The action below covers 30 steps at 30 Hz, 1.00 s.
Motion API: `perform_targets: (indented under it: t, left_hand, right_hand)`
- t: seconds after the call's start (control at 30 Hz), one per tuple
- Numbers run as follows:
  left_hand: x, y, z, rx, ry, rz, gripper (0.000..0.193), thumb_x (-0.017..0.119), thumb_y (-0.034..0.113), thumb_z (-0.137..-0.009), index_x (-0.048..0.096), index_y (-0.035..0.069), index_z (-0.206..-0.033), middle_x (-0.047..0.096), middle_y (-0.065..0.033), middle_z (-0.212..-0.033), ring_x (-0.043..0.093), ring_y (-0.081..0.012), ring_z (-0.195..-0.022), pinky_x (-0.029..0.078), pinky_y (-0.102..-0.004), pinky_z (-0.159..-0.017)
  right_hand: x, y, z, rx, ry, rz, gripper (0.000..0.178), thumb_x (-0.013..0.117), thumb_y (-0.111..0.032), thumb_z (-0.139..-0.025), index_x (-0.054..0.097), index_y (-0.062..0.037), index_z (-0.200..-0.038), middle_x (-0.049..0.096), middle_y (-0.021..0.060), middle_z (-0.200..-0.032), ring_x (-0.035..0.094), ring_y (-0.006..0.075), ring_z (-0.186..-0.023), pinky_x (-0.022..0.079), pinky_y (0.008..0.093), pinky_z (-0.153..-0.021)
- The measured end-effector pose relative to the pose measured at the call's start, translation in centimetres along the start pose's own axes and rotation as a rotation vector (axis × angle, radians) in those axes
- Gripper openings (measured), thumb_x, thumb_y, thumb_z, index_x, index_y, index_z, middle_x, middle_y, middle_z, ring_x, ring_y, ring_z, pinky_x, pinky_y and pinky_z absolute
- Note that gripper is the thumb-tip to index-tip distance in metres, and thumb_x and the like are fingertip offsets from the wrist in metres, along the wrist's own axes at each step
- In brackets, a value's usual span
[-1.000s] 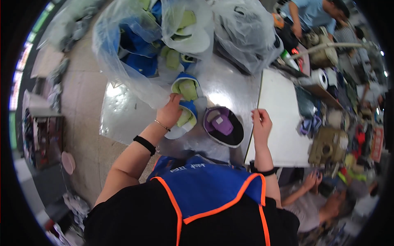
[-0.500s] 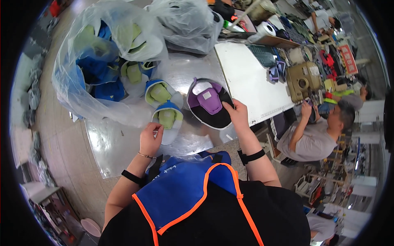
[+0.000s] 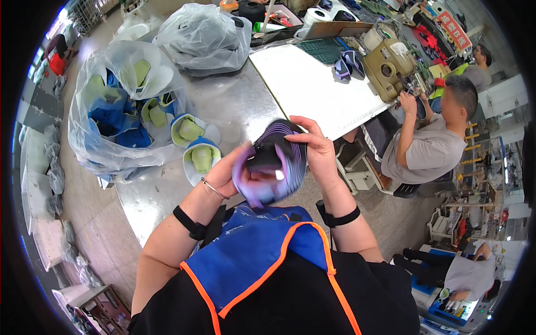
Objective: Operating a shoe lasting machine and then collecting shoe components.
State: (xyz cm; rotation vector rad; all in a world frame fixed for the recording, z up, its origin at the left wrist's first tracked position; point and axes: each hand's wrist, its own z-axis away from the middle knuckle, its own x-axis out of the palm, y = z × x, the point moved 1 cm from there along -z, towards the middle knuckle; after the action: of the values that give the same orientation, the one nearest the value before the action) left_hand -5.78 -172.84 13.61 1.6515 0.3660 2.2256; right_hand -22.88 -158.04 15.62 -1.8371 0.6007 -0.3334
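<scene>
Above the table's near edge, a black and purple shoe upper (image 3: 273, 162) is held between my two hands, its opening facing me and its lower part blurred by motion. My left hand (image 3: 224, 172) grips its left side; some of those fingers are hidden inside or behind it. On the upper right edge, my right hand (image 3: 314, 146) pinches the black material between thumb and fingers. Close to my left hand lies a blue, white and green shoe upper (image 3: 202, 159). A similar upper (image 3: 190, 129) sits just beyond it.
A clear plastic bag (image 3: 84, 123) of blue and green uppers stands at left on the metal table (image 3: 223, 95), a tied bag (image 3: 204, 42) behind. Right is a white worktop (image 3: 301, 78) with purple-black uppers (image 3: 349, 64) and a sewing machine (image 3: 388, 67), where a person (image 3: 430, 134) works.
The purple and black upper has been lifted off the table and turned toward me. My left hand has moved right from beside the blue upper and taken hold of it too.
</scene>
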Motion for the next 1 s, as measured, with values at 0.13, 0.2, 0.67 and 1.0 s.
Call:
perform_targets:
  t: [0.13,0.2,0.67,1.0]
  left_hand:
    - [0.8,-0.9,-0.8,0.104,0.022,-0.164,0.036,0.061,0.006,-0.092,0.052,0.000,-0.126,0.062,-0.0117,-0.122,0.063,-0.0192,-0.108,0.050,-0.0334,-0.097]
    - [0.8,-1.7,-1.4,0.174,0.037,-0.265,0.031,0.059,0.004,-0.093,0.053,0.000,-0.123,0.063,-0.0104,-0.119,0.063,-0.0181,-0.105,0.051,-0.0325,-0.095]
    - [1.3,-1.7,-3.4,0.322,0.074,-0.252,0.028,0.057,0.009,-0.096,0.056,0.007,-0.124,0.064,-0.0066,-0.118,0.062,-0.0169,-0.107,0.051,-0.0328,-0.094]
    - [0.0,0.4,-2.5,0.347,0.109,-0.276,0.022,0.057,0.021,-0.098,0.061,0.008,-0.116,0.066,-0.0016,-0.104,0.061,-0.0098,-0.091,0.048,-0.0261,-0.081]
  right_hand:
    - [-0.1,-0.5,3.4,0.460,0.363,-0.376,0.037,0.043,-0.008,-0.100,0.052,-0.0126,-0.135,0.049,0.0095,-0.135,0.049,0.0188,-0.122,0.041,0.0337,-0.100]
    - [-1.3,1.6,5.8,0.565,0.276,-0.477,0.038,0.038,-0.017,-0.103,0.045,-0.0136,-0.140,0.051,0.0084,-0.131,0.051,0.0162,-0.116,0.043,0.0316,-0.096]
    - [0.1,1.4,9.7,0.497,0.168,-0.420,0.073,0.068,0.003,-0.083,0.028,-0.0008,-0.144,0.046,0.0147,-0.131,0.053,0.0225,-0.118,0.045,0.0336,-0.098]
    - [-0.8,4.7,11.1,0.479,0.119,-0.286,0.077,0.073,0.004,-0.078,0.032,-0.0041,-0.143,0.044,0.0109,-0.132,0.049,0.0221,-0.122,0.046,0.0323,-0.098]
